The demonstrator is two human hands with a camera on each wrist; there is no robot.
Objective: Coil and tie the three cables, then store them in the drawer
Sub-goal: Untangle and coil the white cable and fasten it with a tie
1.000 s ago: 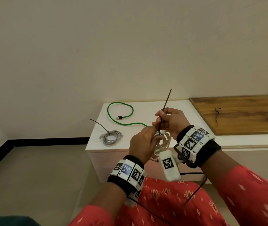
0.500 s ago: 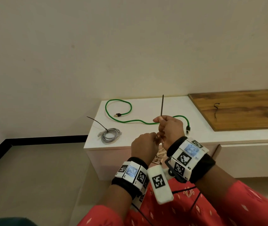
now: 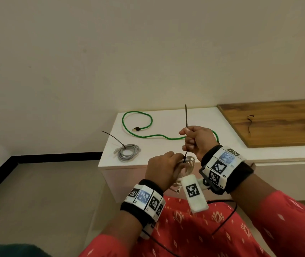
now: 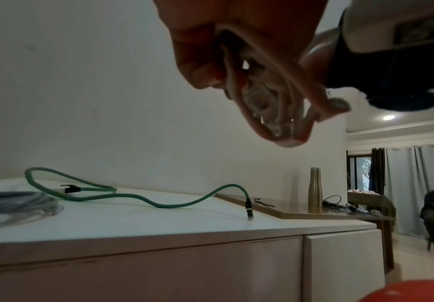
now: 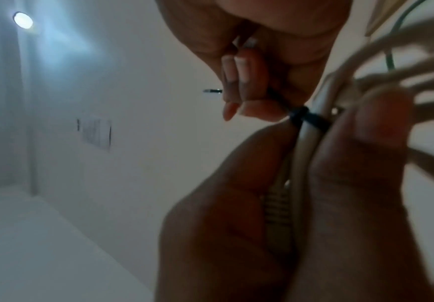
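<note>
The white cable coil (image 3: 187,165) is clasped steady in the left hand (image 3: 163,168) while the zip tie (image 3: 187,125) tail is pinched by the right hand (image 3: 199,140), apparently for cinching.

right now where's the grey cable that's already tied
In the head view the grey cable lies coiled on the white cabinet top, near its front left corner, left of both hands and in front of the loose green cable.
</note>
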